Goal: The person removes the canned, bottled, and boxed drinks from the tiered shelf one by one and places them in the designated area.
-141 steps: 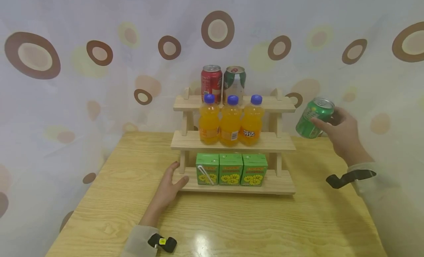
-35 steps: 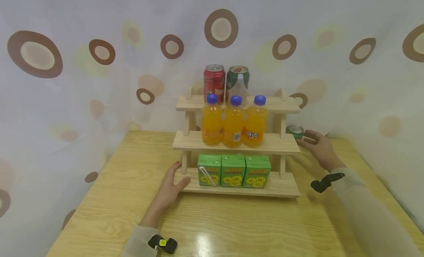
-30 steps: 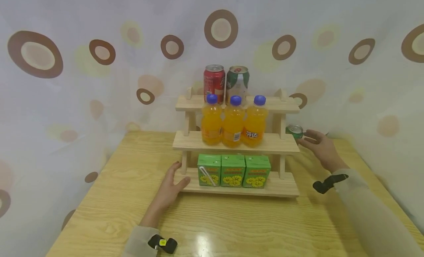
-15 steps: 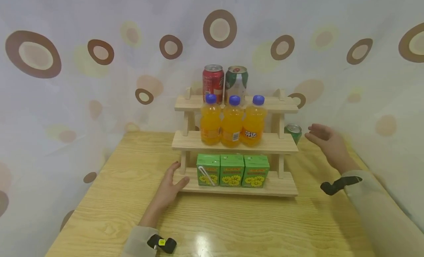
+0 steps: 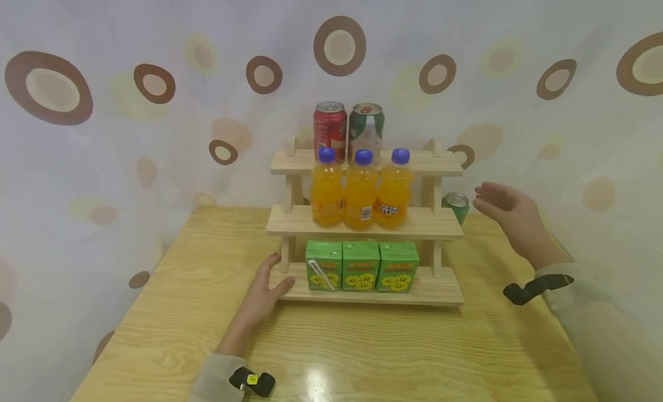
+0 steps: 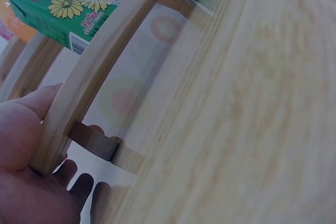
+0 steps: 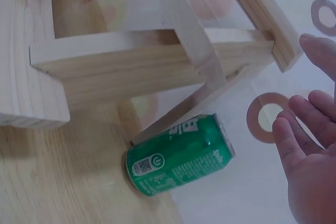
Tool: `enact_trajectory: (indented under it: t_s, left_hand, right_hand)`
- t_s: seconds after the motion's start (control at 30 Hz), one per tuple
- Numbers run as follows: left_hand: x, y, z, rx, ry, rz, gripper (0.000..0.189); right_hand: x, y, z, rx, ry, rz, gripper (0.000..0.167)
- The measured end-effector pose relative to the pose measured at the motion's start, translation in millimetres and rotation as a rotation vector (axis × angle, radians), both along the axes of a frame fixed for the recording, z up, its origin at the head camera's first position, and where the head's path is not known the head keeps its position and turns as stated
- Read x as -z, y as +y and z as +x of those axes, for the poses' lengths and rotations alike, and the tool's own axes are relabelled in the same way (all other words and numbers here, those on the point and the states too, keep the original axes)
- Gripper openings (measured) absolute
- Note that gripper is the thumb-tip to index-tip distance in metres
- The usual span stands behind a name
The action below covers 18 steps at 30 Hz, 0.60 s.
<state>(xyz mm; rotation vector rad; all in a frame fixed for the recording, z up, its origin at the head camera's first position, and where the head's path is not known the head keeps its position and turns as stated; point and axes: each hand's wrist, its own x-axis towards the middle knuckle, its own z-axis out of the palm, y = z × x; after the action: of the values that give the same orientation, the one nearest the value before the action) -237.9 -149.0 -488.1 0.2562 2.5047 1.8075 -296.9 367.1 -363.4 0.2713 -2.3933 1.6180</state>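
A three-tier wooden display shelf (image 5: 365, 222) stands on the table. My left hand (image 5: 262, 292) grips the left end of its bottom board, thumb on top in the left wrist view and fingers around the far side. To the right of the shelf, behind its middle board, a green soda can (image 5: 456, 204) stands upright on the table; its printed side shows in the right wrist view. My right hand (image 5: 513, 217) hangs in the air just right of the can, apart from it, with fingers loosely bent and nothing in them.
The top tier bears a red can (image 5: 330, 128) and a dark-green and white can (image 5: 366, 131). Three orange soda bottles (image 5: 361, 194) with blue caps fill the middle tier. Three green drink cartons (image 5: 361, 273) stand on the bottom one. A patterned curtain (image 5: 103, 160) hangs behind.
My right hand lowered the green soda can from the air onto the table beside the shelf, let go and drew back up and right. My left hand stayed on the shelf.
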Motion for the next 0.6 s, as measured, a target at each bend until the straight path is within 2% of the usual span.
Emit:
enact_trajectory:
  t_s: [0.13,0.37,0.6]
  left_hand:
    - [0.5,-0.2,-0.8,0.001,-0.005,0.006,0.071]
    - [0.3,-0.4,-0.2,-0.004,-0.014,-0.006,0.071]
    - [-0.8,-0.1,1.7,-0.001,-0.011,0.007,0.071]
  right_hand:
    - [-9.0,-6,2.3,-0.024,0.001,-0.010,0.053]
    - [-21.9,-14,0.5,-0.002,0.032,0.081,0.054]
    - [-37.9,-24,-1.9,-0.022,0.069,0.072,0.051]
